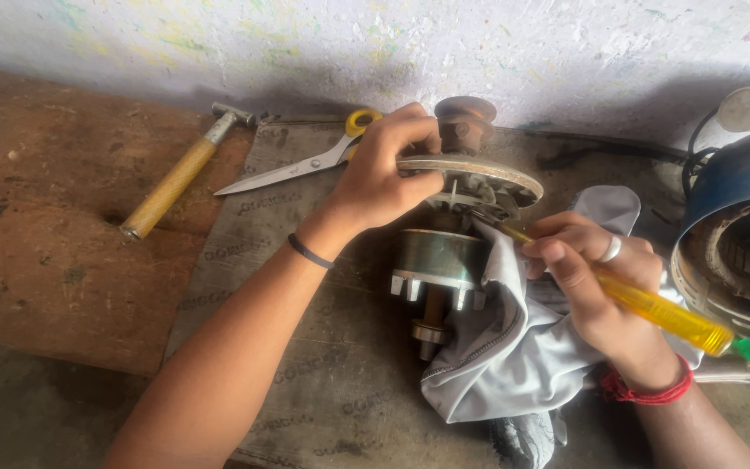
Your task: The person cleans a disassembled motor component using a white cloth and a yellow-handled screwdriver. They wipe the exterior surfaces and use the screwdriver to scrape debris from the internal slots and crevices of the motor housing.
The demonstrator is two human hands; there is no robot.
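1. Where it lies on the mat-covered worktop [305, 365], the motor rotor [444, 252] is gripped at its end plate by the left hand [384, 178], fingers curled.
2. The right hand [596, 282], fingers clasped round a yellow-handled screwdriver [653, 308], probes under the plate over a grey cloth [505, 356].
3. Scissors [297, 165] and hammer [175, 178] lie beyond.

Showing a whitewashed, paint-flecked wall [219, 43] behind, a worn brown wooden board [45, 217] at left, and a grey printed mat [288, 365] lying in soft daylight.

Cardboard sheet [323, 382] carries scissors [301, 165], cloth [514, 356], motor part [440, 260].
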